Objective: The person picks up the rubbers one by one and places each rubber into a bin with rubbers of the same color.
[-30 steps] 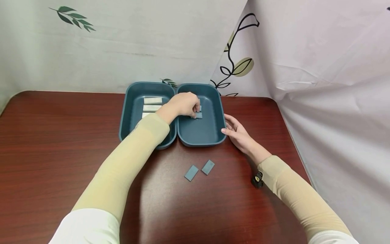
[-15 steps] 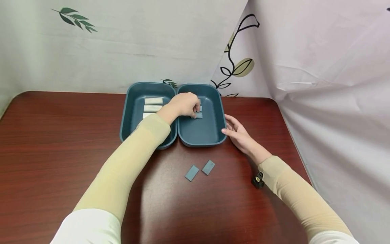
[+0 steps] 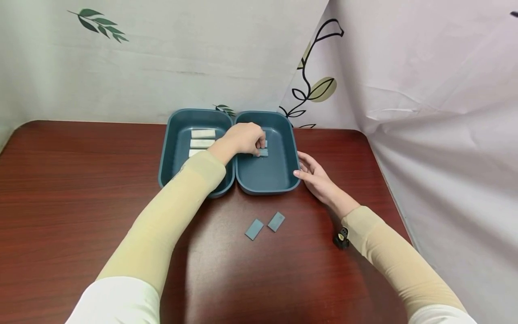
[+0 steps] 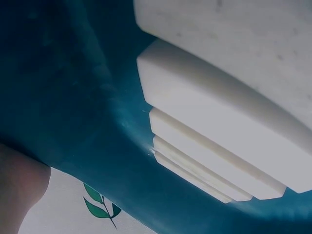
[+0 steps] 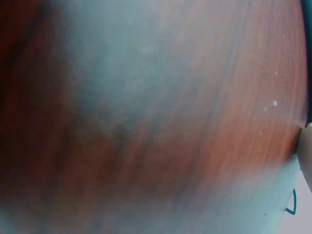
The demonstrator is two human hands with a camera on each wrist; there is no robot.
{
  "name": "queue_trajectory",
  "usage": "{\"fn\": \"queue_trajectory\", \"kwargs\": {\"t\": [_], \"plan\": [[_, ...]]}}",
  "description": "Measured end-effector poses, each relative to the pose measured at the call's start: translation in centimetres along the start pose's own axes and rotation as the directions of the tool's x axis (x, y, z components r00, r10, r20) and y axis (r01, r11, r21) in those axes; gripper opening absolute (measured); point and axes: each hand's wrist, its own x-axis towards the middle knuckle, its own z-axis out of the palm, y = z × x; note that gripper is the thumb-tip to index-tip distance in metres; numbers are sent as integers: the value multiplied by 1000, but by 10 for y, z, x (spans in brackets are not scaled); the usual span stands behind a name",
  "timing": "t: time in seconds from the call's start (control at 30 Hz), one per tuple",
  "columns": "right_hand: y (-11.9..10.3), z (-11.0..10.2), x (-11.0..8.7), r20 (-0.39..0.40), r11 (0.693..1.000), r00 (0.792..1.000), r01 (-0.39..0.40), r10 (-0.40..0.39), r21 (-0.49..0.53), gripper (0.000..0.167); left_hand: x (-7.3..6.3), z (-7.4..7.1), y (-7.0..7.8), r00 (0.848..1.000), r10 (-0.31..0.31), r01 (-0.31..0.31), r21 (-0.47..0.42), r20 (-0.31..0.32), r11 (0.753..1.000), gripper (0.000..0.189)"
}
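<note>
My left hand [image 3: 247, 138] reaches into the right blue tray [image 3: 267, 186], fingers curled down. Its fingertips pinch a small grey-blue tile [image 3: 263, 153] lying on the tray floor, partly hidden by the hand. Just behind it, more grey-blue tile [image 3: 265, 144] shows. My right hand [image 3: 317, 180] holds that tray by its right side, thumb over the rim and the other fingers along the outer wall. The right wrist view has only a bit of that hand [image 5: 305, 151] against the tray's dark edge [image 5: 309, 58].
The left blue tray [image 3: 162, 157] adjoins the right one and holds several white tiles [image 3: 203, 143], seen close up as white tiles [image 4: 219, 112] in the left wrist view. Two grey-blue tiles, a left one [image 3: 254, 229] and a right one [image 3: 276, 222], lie on the brown table [image 3: 299, 279].
</note>
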Motion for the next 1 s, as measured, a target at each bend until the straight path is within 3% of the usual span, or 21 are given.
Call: {"fn": "queue_trajectory", "kwargs": {"t": [1.0], "plan": [[1, -1, 1, 6, 1000, 1000, 2, -2, 1, 70, 1, 1, 0, 1000, -4, 4, 8, 11, 1000, 21]]}}
